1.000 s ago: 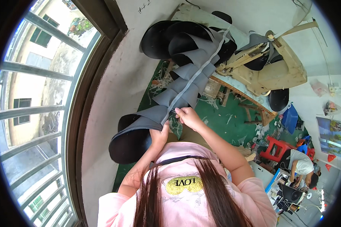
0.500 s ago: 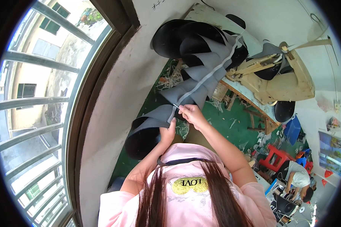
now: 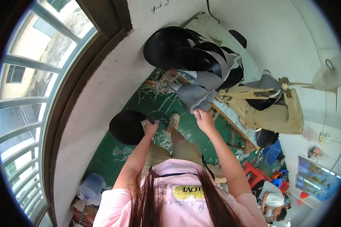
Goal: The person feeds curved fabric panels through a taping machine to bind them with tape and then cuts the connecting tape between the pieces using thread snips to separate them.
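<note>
A curved black piece (image 3: 125, 128), round-edged with a grey side, hangs low on the left from my left hand (image 3: 151, 128), whose fingers are closed on its edge. My right hand (image 3: 205, 120) is closed around a slim metal tool that barely shows at the fingertips. These fingertips are at the lower end of a chain of grey panels (image 3: 206, 80), joined along a pale strip. Leading up from there, the chain runs over the table edge to a heap of large black rounded pieces (image 3: 168, 47). Whether my right fingers also pinch the chain cannot be made out.
A beige sewing machine (image 3: 291, 113) stands on the worktable (image 3: 236, 128) at right. Pale scraps (image 3: 165, 142) litter the green floor. Along the left run a wall and a barred window (image 3: 26, 102). A red stool (image 3: 254, 174) and another person (image 3: 272, 198) are at lower right.
The black piece has come apart from the chain and moved down and left with my left hand. My right hand has moved right. The chain's lower end is now bunched nearer the table.
</note>
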The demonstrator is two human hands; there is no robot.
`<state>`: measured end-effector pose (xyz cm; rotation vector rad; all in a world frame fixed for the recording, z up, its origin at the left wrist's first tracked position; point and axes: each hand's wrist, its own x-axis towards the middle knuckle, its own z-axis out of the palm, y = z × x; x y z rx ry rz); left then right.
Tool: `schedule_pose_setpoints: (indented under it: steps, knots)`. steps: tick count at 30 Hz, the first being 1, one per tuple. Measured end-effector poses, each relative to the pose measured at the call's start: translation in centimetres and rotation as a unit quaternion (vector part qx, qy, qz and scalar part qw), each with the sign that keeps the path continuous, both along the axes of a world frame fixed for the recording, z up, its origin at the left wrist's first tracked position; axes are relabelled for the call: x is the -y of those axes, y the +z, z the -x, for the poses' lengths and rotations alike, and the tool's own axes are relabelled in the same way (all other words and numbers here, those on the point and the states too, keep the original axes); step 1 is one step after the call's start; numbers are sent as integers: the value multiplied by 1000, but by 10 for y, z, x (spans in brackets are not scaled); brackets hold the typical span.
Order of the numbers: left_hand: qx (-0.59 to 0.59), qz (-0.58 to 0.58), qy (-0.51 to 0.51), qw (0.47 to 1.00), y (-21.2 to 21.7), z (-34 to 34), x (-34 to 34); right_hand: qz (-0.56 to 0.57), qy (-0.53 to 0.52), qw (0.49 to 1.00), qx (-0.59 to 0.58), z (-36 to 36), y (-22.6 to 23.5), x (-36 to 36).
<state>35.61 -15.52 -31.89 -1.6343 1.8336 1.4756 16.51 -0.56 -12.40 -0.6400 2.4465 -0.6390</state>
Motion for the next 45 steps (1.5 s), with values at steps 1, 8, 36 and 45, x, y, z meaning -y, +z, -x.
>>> schedule_pose_setpoints:
  steps: [1, 8, 36, 45]
  knots:
    - [42, 27, -70, 996, -9, -5, -6, 20, 20, 999, -44, 4, 0, 0]
    - [35, 31, -99, 994, -50, 17, -82, 30, 133, 988, -76, 39, -1, -16]
    - [-298, -63, 75, 950, 172, 30, -22, 151, 132, 932, 301, 10, 20, 58]
    - [-435, -117, -36, 892, 228, 39, -32, 290, 108, 906, 288, 12, 60, 58]
